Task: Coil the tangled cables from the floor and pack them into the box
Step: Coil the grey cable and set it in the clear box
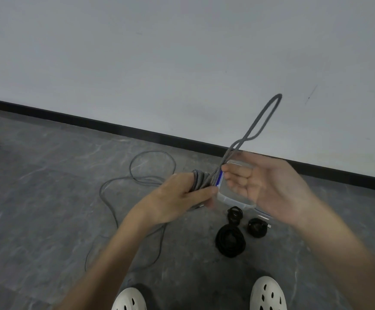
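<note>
A grey cable [201, 181] is held in the air in front of the person, part of it wound into a tight bundle around the fingers of the left hand [177, 198], which is curled round those turns with the thumb pressed along them. From the bundle a long narrow loop of the same cable is raised up and to the right, in front of the wall [182, 52]. The right hand [262, 186] is turned palm up, its fingers loosely extended, with the fingertips met by the strands at the base of the loop; the hand is blurred there, so whether the cable is pinched cannot be told. The unwound remainder is trailed in loose curves over the floor [47, 175] to the left. A clear box [225, 198] with a blue label is set on the floor behind the hands and is partly hidden by them. Just in front of it, three already wound cables are laid: a small black coil [234, 214], a second black coil [257, 228] and a large black coil [222, 245]
</note>
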`<state>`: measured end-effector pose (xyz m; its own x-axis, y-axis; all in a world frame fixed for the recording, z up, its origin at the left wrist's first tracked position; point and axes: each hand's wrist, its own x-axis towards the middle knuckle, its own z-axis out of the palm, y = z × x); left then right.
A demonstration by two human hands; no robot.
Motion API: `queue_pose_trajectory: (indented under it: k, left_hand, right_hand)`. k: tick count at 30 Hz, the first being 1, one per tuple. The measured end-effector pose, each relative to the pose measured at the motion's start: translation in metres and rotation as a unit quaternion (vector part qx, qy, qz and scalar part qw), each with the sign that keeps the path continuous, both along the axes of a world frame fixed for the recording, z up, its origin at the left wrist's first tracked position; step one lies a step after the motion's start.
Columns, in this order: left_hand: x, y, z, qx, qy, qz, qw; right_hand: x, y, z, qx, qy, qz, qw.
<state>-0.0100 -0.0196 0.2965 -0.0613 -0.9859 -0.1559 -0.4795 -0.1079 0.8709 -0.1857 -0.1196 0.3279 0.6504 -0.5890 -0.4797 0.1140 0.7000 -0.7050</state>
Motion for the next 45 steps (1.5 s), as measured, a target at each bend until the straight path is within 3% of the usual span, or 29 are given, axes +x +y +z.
queue_pose_trajectory:
  k: [2,5,8,15,20,26,31,33,36,39,42,45]
  left_hand:
    - [-0.003,-0.001,-0.001,-0.004,-0.011,0.017,1.0]
    - [-0.01,-0.002,-0.004,-0.018,-0.009,0.027,0.999]
    - [-0.014,-0.003,-0.005,-0.034,-0.025,0.052,0.998]
    - [-0.01,-0.003,-0.004,-0.02,-0.012,0.073,0.997]
    - [-0.003,-0.003,-0.002,-0.042,-0.053,0.169,0.983]
    - [0.004,-0.006,0.0,-0.082,0.052,0.33,0.939]
    - [0.011,-0.008,0.002,-0.094,0.129,0.395,0.905]
    - [0.011,-0.008,0.003,-0.094,0.152,0.395,0.901]
    - [0.007,-0.007,0.005,-0.107,0.146,0.377,0.908]
    - [0.001,-0.005,0.005,-0.129,0.06,0.334,0.932]
    - [-0.009,-0.002,0.005,-0.145,-0.043,0.266,0.952]
    - [-0.016,-0.002,0.006,-0.125,-0.092,0.207,0.966]
  right_hand:
    - [0.005,0.008,-0.006,-0.086,0.059,0.012,0.994]
    - [0.015,0.024,-0.013,-0.236,0.186,0.039,0.953]
    - [0.019,0.027,-0.013,-0.314,0.244,-0.016,0.917]
    - [0.013,0.025,-0.01,-0.293,0.213,-0.037,0.931]
    - [0.008,0.021,-0.009,-0.359,0.257,-0.061,0.895]
    - [0.002,0.007,-0.017,-0.398,0.296,-0.113,0.861]
    - [-0.007,-0.01,-0.02,-0.403,0.335,-0.164,0.836]
    - [-0.012,-0.017,-0.02,-0.429,0.381,-0.155,0.804]
    - [-0.017,-0.019,-0.022,-0.455,0.457,-0.061,0.762]
    - [-0.011,-0.011,-0.026,-0.516,0.518,0.039,0.68]
    - [-0.001,-0.008,-0.026,-0.577,0.523,0.021,0.627]
    - [0.003,-0.006,-0.025,-0.646,0.525,0.035,0.553]
